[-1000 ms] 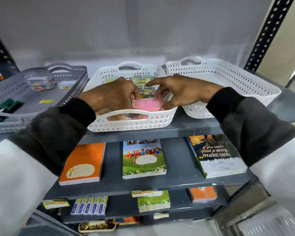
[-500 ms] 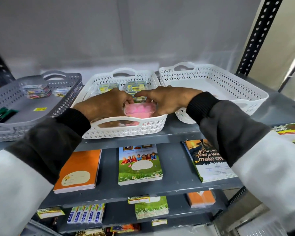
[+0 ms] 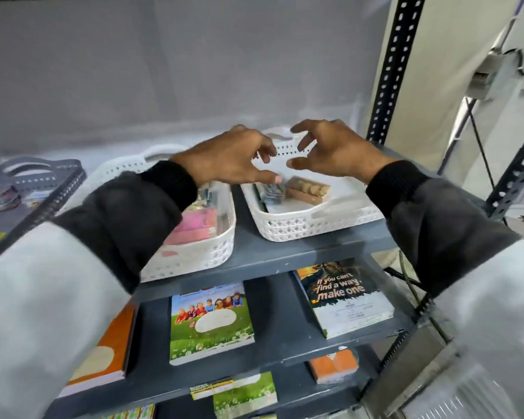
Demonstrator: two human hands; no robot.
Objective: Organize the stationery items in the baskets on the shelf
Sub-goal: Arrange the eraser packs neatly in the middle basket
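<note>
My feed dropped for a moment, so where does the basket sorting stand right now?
Looks done: the pink packs lie in the middle white basket, and a brown box with a small packet sits in the right white basket. In hand: nothing; the left hand and right hand hover open above the right basket. Possibly left: loose items in the grey basket.

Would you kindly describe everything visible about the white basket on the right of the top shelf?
The right white basket looks like moulded plastic, with perforated lattice walls and a cut-out handle at the far end. It sits flat on the grey shelf, beside another white basket but apart from it. Inside lie a brown box and a small bluish pack. Both hands hover open above it, touching nothing.
</note>
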